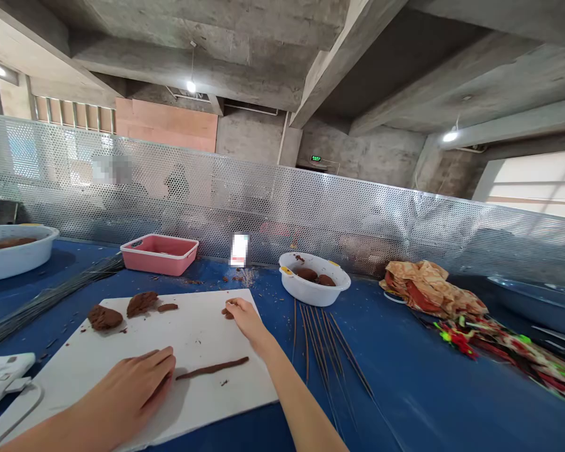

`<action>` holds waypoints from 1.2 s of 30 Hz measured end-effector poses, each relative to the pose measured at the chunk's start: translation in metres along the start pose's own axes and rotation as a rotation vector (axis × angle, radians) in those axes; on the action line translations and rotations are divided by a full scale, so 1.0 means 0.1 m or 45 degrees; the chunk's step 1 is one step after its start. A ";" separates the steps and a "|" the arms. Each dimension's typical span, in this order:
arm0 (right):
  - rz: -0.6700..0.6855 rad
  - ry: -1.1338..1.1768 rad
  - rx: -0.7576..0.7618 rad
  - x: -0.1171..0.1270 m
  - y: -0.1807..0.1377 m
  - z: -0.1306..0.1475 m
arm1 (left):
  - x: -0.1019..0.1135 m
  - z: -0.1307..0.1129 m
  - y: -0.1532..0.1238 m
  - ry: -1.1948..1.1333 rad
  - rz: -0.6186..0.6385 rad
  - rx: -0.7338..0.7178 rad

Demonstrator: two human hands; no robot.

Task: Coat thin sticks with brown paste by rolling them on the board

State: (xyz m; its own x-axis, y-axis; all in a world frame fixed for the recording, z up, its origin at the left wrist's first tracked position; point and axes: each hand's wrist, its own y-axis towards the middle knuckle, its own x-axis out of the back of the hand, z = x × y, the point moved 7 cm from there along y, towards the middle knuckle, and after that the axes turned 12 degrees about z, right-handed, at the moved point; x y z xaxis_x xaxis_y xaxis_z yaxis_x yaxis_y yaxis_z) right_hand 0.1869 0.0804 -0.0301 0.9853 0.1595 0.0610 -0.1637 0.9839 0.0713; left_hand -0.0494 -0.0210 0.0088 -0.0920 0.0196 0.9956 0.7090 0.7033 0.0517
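Note:
A white board (pixel 202 336) lies on the blue table in front of me. My left hand (pixel 136 386) rests flat on its near part, fingers stretched out, its fingertips just left of a thin rolled strip of brown clay (pixel 213 368). My right hand (pixel 245 317) reaches to the board's far right part, its fingers curled on a small lump of brown clay (pixel 227 312). Two larger clay lumps (pixel 105 317) (pixel 142 303) sit at the board's far left.
Several thin brown sticks (pixel 322 339) lie right of the board. A white bowl with clay balls (pixel 314 287), a pink tub (pixel 159 253), a large white basin (pixel 14 250), a wire bundle (pixel 42 301), folded cloth (pixel 426 289) and colourful items (pixel 508 348) surround it. A perforated metal screen (pixel 358 213) backs the table.

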 end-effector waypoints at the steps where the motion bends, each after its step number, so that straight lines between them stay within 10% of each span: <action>1: 0.002 0.004 0.002 0.00 0.00 0.00 | 0.00 -0.02 0.03 0.005 0.004 0.026; 14: 0.006 -0.017 0.025 -0.01 0.06 -0.02 | -0.29 -0.76 0.45 0.087 -0.266 -0.240; 28: 0.011 -0.011 0.038 -0.01 0.08 -0.05 | -0.20 -0.77 0.32 -0.103 -0.297 -0.138; 36: 0.011 -0.036 0.021 -0.02 0.04 -0.04 | -0.57 -0.72 0.23 -0.043 -0.129 -0.151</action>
State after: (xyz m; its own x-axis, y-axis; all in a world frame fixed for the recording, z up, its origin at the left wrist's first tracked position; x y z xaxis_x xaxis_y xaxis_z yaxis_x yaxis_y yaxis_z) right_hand 0.1844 0.0848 -0.0339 0.9822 0.1653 0.0895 -0.1730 0.9811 0.0871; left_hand 0.0226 -0.0572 -0.0414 -0.1893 -0.0221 0.9817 0.7724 0.6140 0.1627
